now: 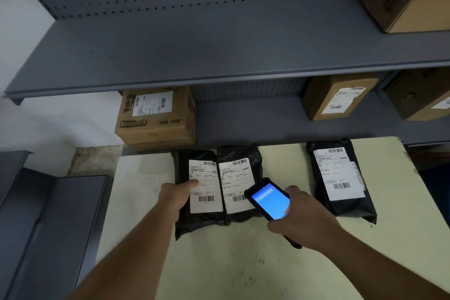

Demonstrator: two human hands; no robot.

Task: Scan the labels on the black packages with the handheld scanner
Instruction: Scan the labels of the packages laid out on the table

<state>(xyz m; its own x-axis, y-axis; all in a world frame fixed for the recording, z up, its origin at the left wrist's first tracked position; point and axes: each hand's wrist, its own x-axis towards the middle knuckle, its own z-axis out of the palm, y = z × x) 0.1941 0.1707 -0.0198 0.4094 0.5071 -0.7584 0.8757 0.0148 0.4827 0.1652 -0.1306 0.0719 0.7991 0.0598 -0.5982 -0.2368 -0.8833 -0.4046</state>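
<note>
Grey shelving (219, 56) with cardboard boxes (155, 119) stood behind the pale surface (243, 263). Three black packages lay label-up: two touching, one (341, 178) well apart on the right. My left hand (175, 200) gripped the leftmost package (194, 217), thumb on its label. My right hand (304, 221) was closed around the scanner (267, 198), over the middle package (239, 178).

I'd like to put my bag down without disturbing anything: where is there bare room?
Free: the pale table in front of the packages, and the strip between the middle black package and the right black package. The grey upper shelf is mostly bare. Crowded: around both hands.
</note>
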